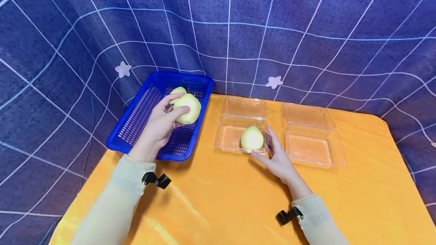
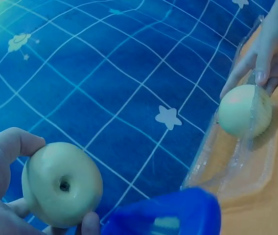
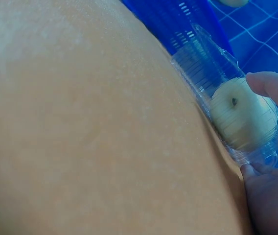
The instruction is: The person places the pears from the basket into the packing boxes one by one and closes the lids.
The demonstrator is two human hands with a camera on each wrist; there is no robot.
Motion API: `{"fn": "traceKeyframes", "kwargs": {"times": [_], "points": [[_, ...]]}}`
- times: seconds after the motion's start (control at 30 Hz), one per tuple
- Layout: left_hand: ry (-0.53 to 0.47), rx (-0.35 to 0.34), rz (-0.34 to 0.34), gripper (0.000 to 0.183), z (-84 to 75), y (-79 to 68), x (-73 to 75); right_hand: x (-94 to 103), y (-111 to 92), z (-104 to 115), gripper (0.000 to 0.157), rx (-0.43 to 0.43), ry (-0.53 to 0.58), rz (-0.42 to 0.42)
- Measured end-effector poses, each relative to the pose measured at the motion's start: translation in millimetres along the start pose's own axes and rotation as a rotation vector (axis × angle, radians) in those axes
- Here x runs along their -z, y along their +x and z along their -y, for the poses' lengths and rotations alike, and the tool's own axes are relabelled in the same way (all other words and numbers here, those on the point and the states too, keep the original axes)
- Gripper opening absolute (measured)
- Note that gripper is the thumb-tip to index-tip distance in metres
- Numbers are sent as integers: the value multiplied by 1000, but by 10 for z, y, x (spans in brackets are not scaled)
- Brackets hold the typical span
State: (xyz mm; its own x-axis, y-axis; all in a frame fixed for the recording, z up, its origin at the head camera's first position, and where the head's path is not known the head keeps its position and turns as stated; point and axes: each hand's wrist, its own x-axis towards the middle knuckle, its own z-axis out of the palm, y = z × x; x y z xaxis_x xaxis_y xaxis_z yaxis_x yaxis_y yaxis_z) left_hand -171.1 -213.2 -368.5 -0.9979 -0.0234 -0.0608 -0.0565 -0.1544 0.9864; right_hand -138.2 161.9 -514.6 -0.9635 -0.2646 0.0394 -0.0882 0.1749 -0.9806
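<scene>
My left hand (image 1: 162, 118) grips a pale yellow-green pear (image 1: 188, 109) above the blue plastic basket (image 1: 201, 124). In the left wrist view the dimpled end of this pear (image 2: 80, 166) faces the camera. Another pear (image 1: 178, 90) lies in the basket, partly hidden behind my left hand. My right hand (image 1: 277, 158) holds the front right corner of a clear plastic box (image 1: 229, 133), thumb at the front rim and fingers by the right wall. Inside that box, near this corner, a pear (image 1: 252, 139) stands stem up; the right wrist view shows the pear (image 3: 242, 112) through the ribbed plastic.
A second clear box (image 1: 308, 148) with its lid (image 1: 308, 115) folded back stands to the right of my right hand. An orange cloth (image 1: 218, 199) covers the table. Behind it and at the sides hangs a dark blue curtain (image 1: 252, 41) with white lines and stars.
</scene>
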Motion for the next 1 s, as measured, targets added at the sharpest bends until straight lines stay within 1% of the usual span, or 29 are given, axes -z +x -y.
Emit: {"fn": "traceKeyframes", "kwargs": {"times": [0.1, 0.27, 0.6, 0.77, 1.0], "points": [[3, -22, -6, 59, 28, 16, -77, 1, 1, 7, 109, 0, 0, 0], [8, -37, -23, 61, 50, 41, -196, 5, 5, 22, 109, -4, 6, 2], [-67, -38, -53, 59, 101, 51, -397, 3, -6, 1, 109, 3, 12, -2], [-91, -54, -51, 61, 110, 28, -512, -10, 1, -4, 108, 5, 17, -4], [-73, -67, -34, 61, 154, -1, -625, -12, -10, 2, 107, 12, 19, -9]]}}
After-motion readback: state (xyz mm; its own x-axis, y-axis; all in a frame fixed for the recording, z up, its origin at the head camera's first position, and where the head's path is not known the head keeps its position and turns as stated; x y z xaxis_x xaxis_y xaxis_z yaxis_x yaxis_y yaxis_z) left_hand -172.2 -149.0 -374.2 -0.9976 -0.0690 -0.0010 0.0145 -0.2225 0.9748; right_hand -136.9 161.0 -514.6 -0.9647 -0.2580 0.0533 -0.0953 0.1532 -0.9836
